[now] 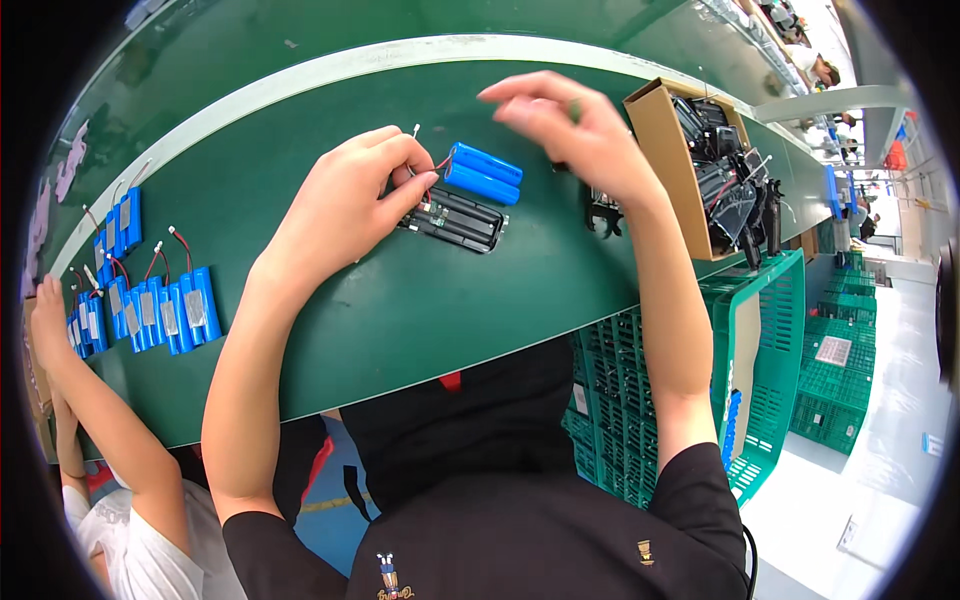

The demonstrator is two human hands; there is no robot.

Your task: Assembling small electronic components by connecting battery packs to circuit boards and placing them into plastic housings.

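Note:
My left hand [350,195] pinches the thin red and black wires at the left end of a blue two-cell battery pack [484,172] lying on the green belt [400,300]. Just below the pack sits a black plastic battery holder [455,220], which my left fingertips touch. A small white connector [416,129] sticks up above my left fingers. My right hand [570,125] hovers above and right of the pack, fingers loosely curled and apart, holding nothing that I can see. A black plastic part [603,212] lies on the belt under my right wrist.
A brown cardboard box [665,160] of black parts stands at the right. Several blue battery packs [160,310] with wires lie at the left, near another person's hand [48,320]. Green crates [770,350] stand below the belt edge on the right.

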